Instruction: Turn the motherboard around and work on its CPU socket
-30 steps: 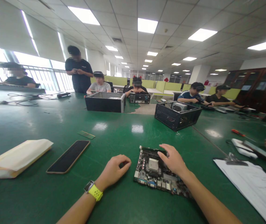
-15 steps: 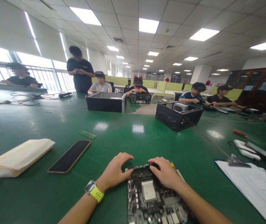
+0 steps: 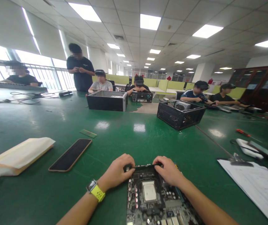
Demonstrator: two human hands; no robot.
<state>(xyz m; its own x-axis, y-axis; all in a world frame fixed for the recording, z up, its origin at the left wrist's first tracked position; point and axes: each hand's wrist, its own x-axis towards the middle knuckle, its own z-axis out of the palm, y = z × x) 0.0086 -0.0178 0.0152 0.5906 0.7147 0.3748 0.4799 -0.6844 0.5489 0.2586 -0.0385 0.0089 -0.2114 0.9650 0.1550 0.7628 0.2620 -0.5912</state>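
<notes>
A motherboard (image 3: 162, 204) lies in front of me on the green table, with a pale square processor (image 3: 149, 191) in its socket. My left hand (image 3: 122, 168) is closed at the board's far left corner, its fingers curled over the edge and its thumb on the near side. At the far edge further right, my right hand (image 3: 168, 170) pinches the board in the same way. Dark slots run along the edge between both hands. The fingertips are partly hidden behind the edge. A watch with a yellow-green strap (image 3: 96, 190) sits on my left wrist.
Left of the board lie a phone (image 3: 70, 155), a paper packet (image 3: 18, 156) and a green memory stick (image 3: 88, 133). A clipboard (image 3: 253, 184) and a red screwdriver (image 3: 243, 132) lie right. Open computer cases (image 3: 107, 101) stand further back. Several people sit around; one stands.
The fingers of both my hands have closed from a spread pose onto the motherboard's far edge. My view has tilted down very slightly.
</notes>
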